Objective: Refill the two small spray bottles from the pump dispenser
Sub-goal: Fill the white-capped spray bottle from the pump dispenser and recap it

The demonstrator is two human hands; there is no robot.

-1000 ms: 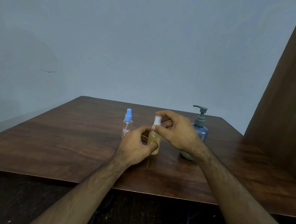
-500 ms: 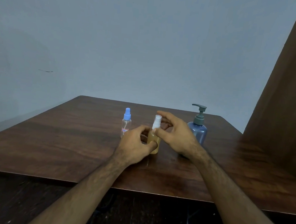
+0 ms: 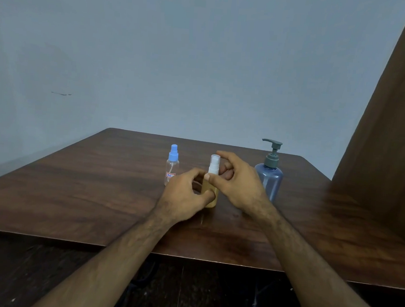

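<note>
Blue-capped spray bottle (image 3: 172, 166) stands alone left of my hands, clear, looks near empty. My left hand (image 3: 185, 196) wraps the amber bottle (image 3: 211, 192) low, pinning it upright on the table (image 3: 74, 192); holds yellowish liquid. My right hand (image 3: 236, 182) pinches its white sprayer (image 3: 214, 165), probably to unscrew. Pump dispenser (image 3: 269, 174) just right, translucent blue, level unreadable.
</note>
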